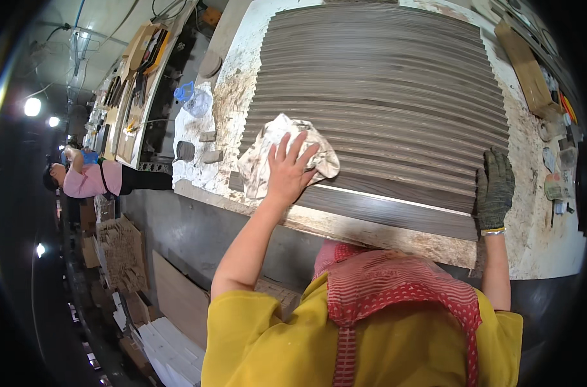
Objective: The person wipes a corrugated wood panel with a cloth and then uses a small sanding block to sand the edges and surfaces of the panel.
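A fanned stack of long grey-brown wood-grain planks point(383, 97) lies spread across a stained white worktable point(538, 251). My left hand point(290, 171), bare, presses flat on a crumpled white rag point(261, 158) at the near left part of the planks, fingers spread over the cloth. My right hand point(495, 187) wears a dark knit glove and rests, fingers together, against the right ends of the nearest planks. A yellow shirt and a red patterned scarf fill the lower view.
Small grey blocks point(203, 147) and a clear blue-capped bottle point(193, 98) sit on the table's left side. A cardboard box point(525, 64) lies at the upper right. Another person in pink point(90, 179) works at the far left. Cardboard stacks point(122, 255) and white tiles point(171, 351) are on the floor.
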A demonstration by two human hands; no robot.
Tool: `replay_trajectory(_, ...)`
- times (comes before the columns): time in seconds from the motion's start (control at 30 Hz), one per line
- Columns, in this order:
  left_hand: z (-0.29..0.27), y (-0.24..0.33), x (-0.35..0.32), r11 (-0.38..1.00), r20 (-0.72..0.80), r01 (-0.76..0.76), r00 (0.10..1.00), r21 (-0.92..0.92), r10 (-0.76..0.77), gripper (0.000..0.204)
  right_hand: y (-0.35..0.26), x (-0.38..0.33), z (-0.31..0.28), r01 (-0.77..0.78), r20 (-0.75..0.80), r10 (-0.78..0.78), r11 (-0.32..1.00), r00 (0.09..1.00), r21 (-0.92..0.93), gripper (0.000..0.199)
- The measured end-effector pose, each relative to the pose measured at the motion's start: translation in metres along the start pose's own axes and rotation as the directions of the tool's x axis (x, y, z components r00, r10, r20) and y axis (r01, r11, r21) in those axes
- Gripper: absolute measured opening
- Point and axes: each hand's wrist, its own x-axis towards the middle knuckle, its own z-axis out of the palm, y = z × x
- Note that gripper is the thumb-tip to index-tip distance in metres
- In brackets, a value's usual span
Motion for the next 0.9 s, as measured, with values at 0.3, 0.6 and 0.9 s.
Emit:
replay_trajectory(0.3, 0.007, -0.060, -0.001, 0.979, -0.125, -0.206, 0.971, 0.001, 0.205, 0.072, -0.068, -0.080, -0.046, 0.102, 0.233, -0.153, 0.971, 0.960, 0.216, 0.049)
replay_trajectory(0.6, -0.073, -0.163, -0.049, 0.557, -0.104, 0.272, 0.829, -0.785, -0.550, 0.028, -0.167, -0.085, -0.062, 0.254, 0.336, -0.302, 0.950, 0.892, 0.181, 0.063)
replay_trajectory(0.9, -0.061, -0.190, -0.118, 0.431, 0.297, 0.582, 0.770, -0.690, -0.564, 0.042, -0.211, -0.049, -0.052, 0.198, 0.464, -0.223, 0.975, 0.857, 0.103, 0.073)
